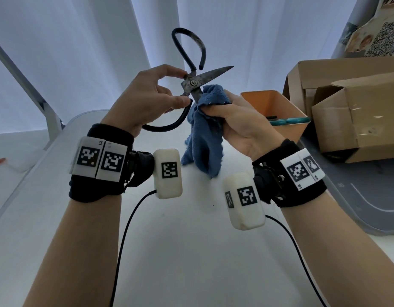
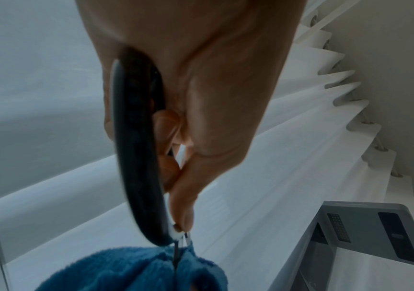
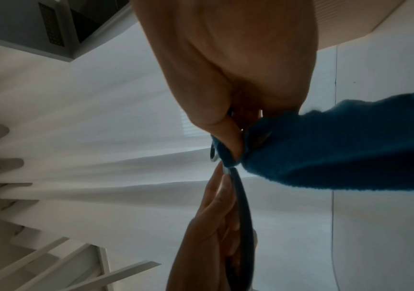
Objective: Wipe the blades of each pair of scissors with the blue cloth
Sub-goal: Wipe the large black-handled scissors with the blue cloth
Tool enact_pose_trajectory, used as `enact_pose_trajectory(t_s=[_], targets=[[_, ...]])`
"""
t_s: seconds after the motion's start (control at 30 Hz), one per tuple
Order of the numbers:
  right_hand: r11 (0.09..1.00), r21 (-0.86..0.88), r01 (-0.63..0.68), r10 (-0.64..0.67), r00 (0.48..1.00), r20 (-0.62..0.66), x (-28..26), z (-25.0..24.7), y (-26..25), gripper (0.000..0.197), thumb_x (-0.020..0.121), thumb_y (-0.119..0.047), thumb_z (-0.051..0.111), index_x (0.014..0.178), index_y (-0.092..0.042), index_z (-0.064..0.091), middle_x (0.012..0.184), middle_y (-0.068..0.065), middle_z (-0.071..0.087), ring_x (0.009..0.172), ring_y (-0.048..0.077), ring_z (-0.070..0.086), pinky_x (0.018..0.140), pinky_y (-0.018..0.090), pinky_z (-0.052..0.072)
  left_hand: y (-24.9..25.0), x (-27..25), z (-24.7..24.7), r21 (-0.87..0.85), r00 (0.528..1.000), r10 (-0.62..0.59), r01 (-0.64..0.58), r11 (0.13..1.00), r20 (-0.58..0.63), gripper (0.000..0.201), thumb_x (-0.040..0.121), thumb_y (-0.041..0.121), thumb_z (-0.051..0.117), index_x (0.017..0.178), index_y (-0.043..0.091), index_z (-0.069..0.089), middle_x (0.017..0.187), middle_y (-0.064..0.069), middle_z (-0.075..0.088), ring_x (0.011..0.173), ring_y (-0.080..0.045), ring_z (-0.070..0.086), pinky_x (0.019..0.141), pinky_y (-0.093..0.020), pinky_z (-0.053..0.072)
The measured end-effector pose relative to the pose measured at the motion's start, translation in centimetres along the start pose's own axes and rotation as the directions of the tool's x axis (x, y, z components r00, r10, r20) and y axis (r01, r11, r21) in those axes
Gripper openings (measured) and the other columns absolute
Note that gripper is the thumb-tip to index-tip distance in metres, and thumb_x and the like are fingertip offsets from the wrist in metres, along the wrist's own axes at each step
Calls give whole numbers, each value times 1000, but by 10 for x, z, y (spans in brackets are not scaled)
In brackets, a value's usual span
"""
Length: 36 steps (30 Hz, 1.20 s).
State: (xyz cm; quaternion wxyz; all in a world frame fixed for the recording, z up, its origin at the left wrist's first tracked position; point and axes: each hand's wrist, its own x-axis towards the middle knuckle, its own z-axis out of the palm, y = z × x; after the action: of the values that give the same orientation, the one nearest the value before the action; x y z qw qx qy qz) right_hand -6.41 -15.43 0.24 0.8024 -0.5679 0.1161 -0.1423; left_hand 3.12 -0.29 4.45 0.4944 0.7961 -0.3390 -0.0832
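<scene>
Large old scissors (image 1: pixel 192 83) with black loop handles are held up in the air, blades spread apart. My left hand (image 1: pixel 147 100) pinches them near the pivot, thumb on the lower handle (image 2: pixel 136 157). One blade points up right, bare. The other blade runs down into the blue cloth (image 1: pixel 204 129), which my right hand (image 1: pixel 236 116) grips around it. The cloth (image 3: pixel 338 147) hangs down from that fist toward the table. In the left wrist view the blade edge disappears into the cloth (image 2: pixel 138 271).
An orange bin (image 1: pixel 278 107) stands right of my hands, with teal-handled scissors (image 1: pixel 286 121) lying in it. Cardboard boxes (image 1: pixel 351 111) sit on a grey mat at the far right. The white table (image 1: pixel 191 251) lies below; cables trail from both wrist units.
</scene>
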Motion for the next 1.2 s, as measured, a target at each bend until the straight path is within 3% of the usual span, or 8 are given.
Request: enact_pose_trajectory(t_s=[0.1, 0.2, 0.3, 0.6, 0.8, 0.93, 1.07, 1.2], targets=[[1000, -19, -1, 1, 1000, 16, -2, -2, -2, 42, 91, 10, 59, 131, 4, 53, 107, 17, 66, 91, 22, 69, 86, 32, 60, 0, 0, -1, 14, 1000, 5, -5, 1000, 0, 45, 84, 21, 78, 123, 36, 63, 60, 3, 54, 57, -4, 53, 75, -23, 47], [993, -121, 9, -15, 999, -49, -3, -1, -4, 32, 95, -13, 64, 124, 2, 61, 101, 14, 69, 88, 17, 69, 82, 27, 59, 2, -1, 0, -6, 1000, 5, -4, 1000, 14, 43, 85, 23, 77, 123, 36, 64, 65, -1, 56, 61, -6, 54, 76, -23, 48], [993, -118, 21, -36, 991, -127, 0, 0, -1, 31, 98, -28, 62, 117, -5, 67, 105, 11, 74, 92, 19, 72, 87, 33, 60, 5, -3, -1, 6, 997, 6, -6, 1000, 79, 42, 86, 22, 76, 124, 36, 63, 57, 5, 52, 55, -4, 49, 64, -16, 42], [996, 73, 45, -42, 998, -46, 3, -9, -3, 37, 94, 4, 59, 131, 6, 55, 127, 25, 65, 113, 36, 66, 98, 43, 55, 6, -3, 7, 20, 994, 37, -40, 999, 105, 45, 85, 18, 77, 125, 31, 63, 50, 7, 48, 50, -5, 44, 56, -9, 40], [1000, -15, -17, 18, 1000, 23, 6, -14, -5, 39, 92, 3, 62, 130, 6, 55, 127, 26, 64, 119, 38, 63, 102, 46, 52, 4, 0, 8, -6, 1000, 21, -21, 1000, 21, 43, 84, 20, 78, 123, 32, 65, 51, 7, 47, 52, -5, 47, 71, -21, 44], [999, -30, -23, 22, 1000, -12, 5, -12, -3, 38, 93, 1, 63, 130, 5, 56, 125, 24, 66, 117, 36, 65, 99, 43, 54, 4, -2, 8, 3, 996, 6, -7, 1000, 84, 43, 85, 21, 77, 125, 32, 64, 50, 10, 48, 56, -5, 49, 84, -29, 52], [1000, 17, 15, -14, 1000, -24, 6, -7, 1, 38, 93, 5, 60, 131, 7, 54, 125, 26, 65, 110, 35, 68, 97, 43, 55, 4, -2, 5, 19, 997, 8, -9, 1000, 76, 44, 85, 20, 77, 125, 32, 64, 52, 7, 51, 53, -5, 48, 71, -23, 45], [1000, 7, 8, -8, 999, 38, 5, -12, -4, 40, 92, 8, 59, 131, 8, 53, 127, 27, 64, 116, 38, 65, 99, 44, 54, 5, -1, 7, -5, 1000, 11, -11, 1000, 13, 43, 83, 21, 79, 122, 32, 67, 56, 2, 50, 54, -7, 47, 71, -23, 43]])
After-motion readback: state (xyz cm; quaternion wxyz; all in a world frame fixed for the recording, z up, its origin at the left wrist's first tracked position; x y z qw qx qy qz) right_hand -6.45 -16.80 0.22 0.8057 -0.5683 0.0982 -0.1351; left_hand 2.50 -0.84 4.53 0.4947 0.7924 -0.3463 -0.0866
